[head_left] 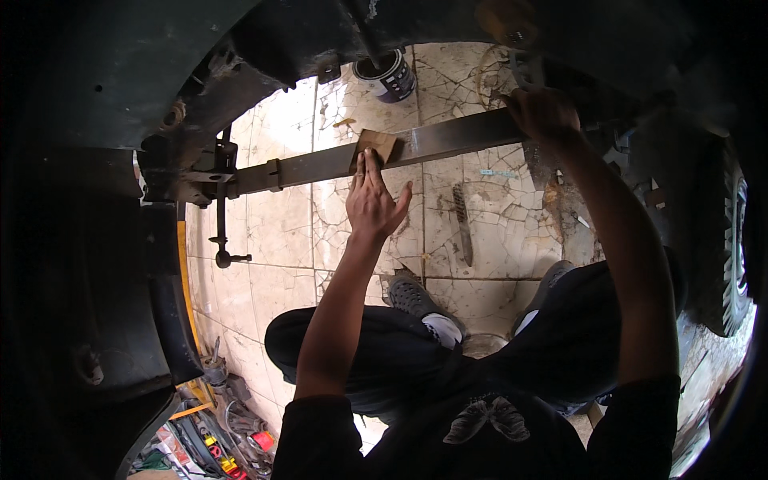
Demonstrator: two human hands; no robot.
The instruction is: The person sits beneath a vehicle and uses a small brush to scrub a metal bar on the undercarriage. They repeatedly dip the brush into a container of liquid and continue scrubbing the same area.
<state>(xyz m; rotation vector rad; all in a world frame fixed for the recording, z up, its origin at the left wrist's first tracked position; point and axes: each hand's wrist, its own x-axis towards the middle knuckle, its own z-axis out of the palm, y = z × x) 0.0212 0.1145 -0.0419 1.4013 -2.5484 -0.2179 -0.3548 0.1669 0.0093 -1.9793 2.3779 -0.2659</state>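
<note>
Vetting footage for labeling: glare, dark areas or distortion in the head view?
Head view: glare whitens the floor left of the can; corners fall to black; fisheye bends edges near the rim; right hand shaded, left hand better lit.

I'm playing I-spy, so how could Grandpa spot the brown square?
Find the long metal bar crossing above the cracked tile floor. Partway along it, the left hand touches the brown square, whose lighter colour stands out from the dark bar.

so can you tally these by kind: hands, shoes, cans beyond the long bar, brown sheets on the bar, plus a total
Hands: 2, left hand and right hand
Shoes: 2, left shoe and right shoe
Can: 1
Brown sheet: 1
Total: 6
</note>
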